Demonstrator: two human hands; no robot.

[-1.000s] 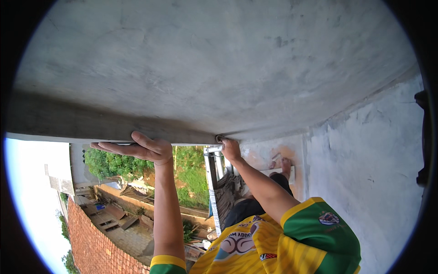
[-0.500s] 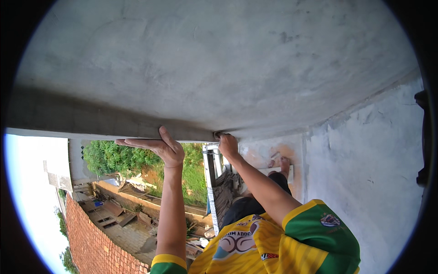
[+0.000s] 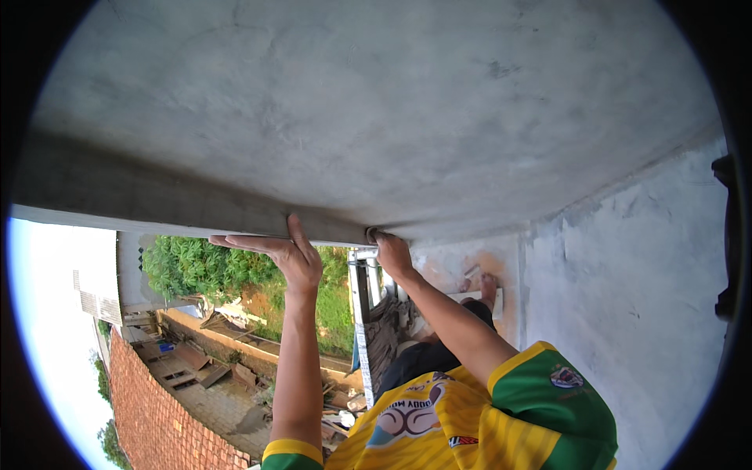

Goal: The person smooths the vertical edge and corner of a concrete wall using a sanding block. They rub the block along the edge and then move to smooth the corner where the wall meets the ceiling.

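Observation:
A grey plastered concrete surface [image 3: 376, 102] fills the upper view, with a narrow ledge [image 3: 149, 188] along its lower edge. My left hand [image 3: 286, 254] lies flat against that edge, fingers stretched leftward and thumb raised onto the ledge face. To its right, my right hand [image 3: 392, 251] has its fingers curled at the edge round a small dark curved thing [image 3: 374, 233], which I cannot make out. Both forearms rise from the lower edge, out of yellow and green sleeves.
Grey wall [image 3: 619, 290] on the right; my bare foot [image 3: 487, 290] on a patchy surface. Beside me stand white framing [image 3: 360, 313] and draped dark material [image 3: 380, 337]. Beyond the edge, far below, lie greenery [image 3: 196, 266], a cluttered yard [image 3: 251, 415] and a tiled roof [image 3: 157, 399].
My left hand has slid rightward along the edge, closer to my right hand, with its thumb lifting. My right hand has shifted slightly left and stays at the same spot on the edge.

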